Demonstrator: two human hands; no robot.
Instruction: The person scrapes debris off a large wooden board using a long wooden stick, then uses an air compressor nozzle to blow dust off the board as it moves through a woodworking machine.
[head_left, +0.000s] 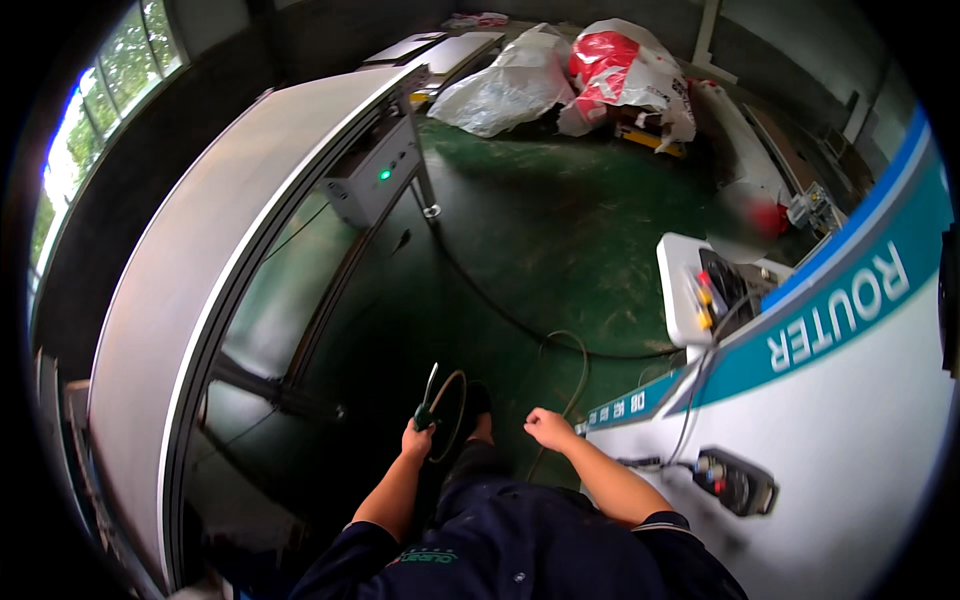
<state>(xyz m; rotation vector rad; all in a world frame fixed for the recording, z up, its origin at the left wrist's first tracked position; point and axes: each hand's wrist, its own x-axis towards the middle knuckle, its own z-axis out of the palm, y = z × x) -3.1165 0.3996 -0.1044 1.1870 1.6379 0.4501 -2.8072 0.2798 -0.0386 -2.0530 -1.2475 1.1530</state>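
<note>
My left hand (417, 440) is wrapped round a dark green air blow gun (424, 415), whose thin silver nozzle points up and away from me. A tan hose (463, 395) loops from the gun's side and hangs down beside my leg. Out to the right, my right hand (550, 428) is curled closed near the white machine, with nothing visible in its fingers. Another stretch of pale hose (584, 365) curves over the floor just beyond it and passes behind that hand.
At left runs a long conveyor table (215, 215) with a control box (375, 178) showing a green light. The white and teal machine (800, 430) stands at right, carrying a handheld controller (735, 482) and a white side tray (682, 290). A black cable (490, 308) crosses the green floor; plastic-wrapped bundles (505, 85) lie beyond.
</note>
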